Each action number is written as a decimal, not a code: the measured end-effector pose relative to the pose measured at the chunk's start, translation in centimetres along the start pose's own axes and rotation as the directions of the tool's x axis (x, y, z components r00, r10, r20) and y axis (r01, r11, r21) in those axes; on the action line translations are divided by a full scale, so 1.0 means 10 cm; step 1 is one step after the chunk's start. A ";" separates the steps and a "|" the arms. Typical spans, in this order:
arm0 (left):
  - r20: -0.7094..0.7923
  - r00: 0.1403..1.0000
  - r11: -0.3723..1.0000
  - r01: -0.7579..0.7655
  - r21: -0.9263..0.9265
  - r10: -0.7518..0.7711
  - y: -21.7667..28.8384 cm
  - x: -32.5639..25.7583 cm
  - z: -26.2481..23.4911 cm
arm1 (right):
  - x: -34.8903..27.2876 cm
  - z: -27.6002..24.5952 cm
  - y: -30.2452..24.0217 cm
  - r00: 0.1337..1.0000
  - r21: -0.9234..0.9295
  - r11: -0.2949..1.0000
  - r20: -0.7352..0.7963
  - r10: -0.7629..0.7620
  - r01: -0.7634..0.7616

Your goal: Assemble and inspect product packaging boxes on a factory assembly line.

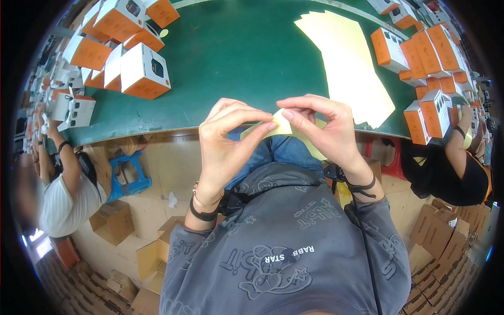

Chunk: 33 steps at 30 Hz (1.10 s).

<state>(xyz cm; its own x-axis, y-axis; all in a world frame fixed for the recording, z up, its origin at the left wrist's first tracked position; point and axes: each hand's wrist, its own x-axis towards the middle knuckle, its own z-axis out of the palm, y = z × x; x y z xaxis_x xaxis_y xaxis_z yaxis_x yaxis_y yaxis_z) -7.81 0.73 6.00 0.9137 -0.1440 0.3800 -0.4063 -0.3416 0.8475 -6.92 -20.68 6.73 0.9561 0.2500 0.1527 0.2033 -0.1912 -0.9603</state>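
- While the left hand and right hand pinched the paper between them, fingertips nearly closed, uneven pulling risked tearing it.
- Sheets beside the right hand risked sliding if bumped.

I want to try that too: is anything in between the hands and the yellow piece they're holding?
Nothing visible: the left hand and the right hand both pinch the yellow piece directly.

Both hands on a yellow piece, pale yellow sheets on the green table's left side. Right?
Wrong side: the head view shows the pale yellow sheets on the right of the green table. The left hand and right hand are indeed on the yellow piece.
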 end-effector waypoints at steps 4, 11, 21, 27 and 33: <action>0.026 1.000 1.000 -0.015 -0.007 0.015 -0.03 0.01 0.00 | 0.00 0.00 0.01 1.000 0.009 1.000 0.000 0.014 -0.014; 0.004 0.996 0.995 0.090 -0.048 -0.090 0.07 0.02 0.05 | 0.01 0.00 0.05 0.999 0.092 0.995 -0.018 0.042 -0.040; 0.024 0.970 0.950 0.244 -0.197 -0.244 -0.01 -0.01 0.04 | -0.04 -0.04 -0.02 0.977 0.152 0.967 0.101 0.190 -0.204; 0.023 0.971 0.950 0.236 -0.205 -0.236 0.11 0.02 -0.01 | 0.00 0.00 -0.07 0.937 0.326 0.879 0.166 0.309 -0.348; 0.072 0.964 0.917 0.264 -0.299 -0.255 0.07 0.01 -0.02 | -0.03 -0.04 0.04 0.940 0.338 0.881 0.190 0.282 -0.333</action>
<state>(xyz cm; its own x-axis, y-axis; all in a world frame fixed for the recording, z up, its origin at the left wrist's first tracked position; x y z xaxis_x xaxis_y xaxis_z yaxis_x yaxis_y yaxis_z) -8.00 0.61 6.72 0.9851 -0.1187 0.1242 -0.1334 -0.0731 0.9884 -7.02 -21.24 6.45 0.9163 0.3617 -0.1718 -0.2102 0.0692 -0.9752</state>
